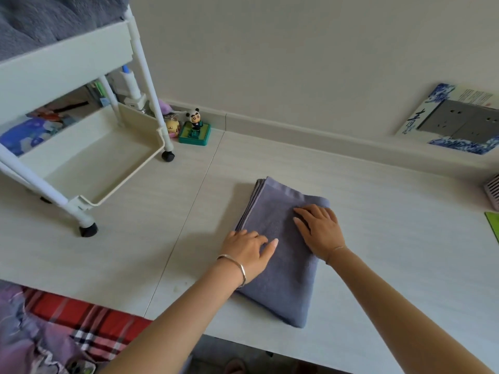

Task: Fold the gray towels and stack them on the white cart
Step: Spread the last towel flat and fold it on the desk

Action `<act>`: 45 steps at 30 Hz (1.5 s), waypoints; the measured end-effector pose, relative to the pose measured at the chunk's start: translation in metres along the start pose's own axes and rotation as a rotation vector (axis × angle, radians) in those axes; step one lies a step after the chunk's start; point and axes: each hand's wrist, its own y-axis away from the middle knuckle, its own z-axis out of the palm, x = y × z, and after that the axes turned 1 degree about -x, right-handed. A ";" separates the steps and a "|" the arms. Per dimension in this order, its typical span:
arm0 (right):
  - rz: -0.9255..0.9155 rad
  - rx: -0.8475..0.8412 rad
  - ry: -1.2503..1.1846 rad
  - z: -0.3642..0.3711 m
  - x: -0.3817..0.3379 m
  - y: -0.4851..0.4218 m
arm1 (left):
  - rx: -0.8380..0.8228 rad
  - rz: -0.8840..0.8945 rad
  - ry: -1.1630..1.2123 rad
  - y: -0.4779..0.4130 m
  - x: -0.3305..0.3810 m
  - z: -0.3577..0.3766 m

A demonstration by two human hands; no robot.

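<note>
A gray towel [280, 268], folded into a long rectangle, lies on the white table [378, 238] in the middle of the view. My left hand [249, 252] rests flat on the towel's left edge, fingers straight. My right hand [320, 228] presses flat on its right side near the far end. The white cart [67, 58] stands on the table at the far left. More gray towel [40, 20] lies piled on the cart's top shelf. Its lower tray [91, 160] looks bare.
A panda figure on a green base [195, 129] and a small yellow toy [172, 126] stand by the wall behind the cart. A wall socket plate [459, 120] is at the right. Red plaid fabric [89, 322] lies below the table's near edge.
</note>
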 end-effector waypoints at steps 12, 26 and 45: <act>0.166 0.232 0.204 0.009 0.011 0.088 | -0.042 0.138 -0.176 -0.035 -0.010 0.028; 0.172 -0.006 -0.048 0.022 0.001 0.010 | 0.187 -0.084 -0.018 -0.053 -0.022 0.041; 0.131 0.117 -0.081 0.012 -0.022 0.055 | 0.321 -0.088 -0.026 -0.007 0.007 0.044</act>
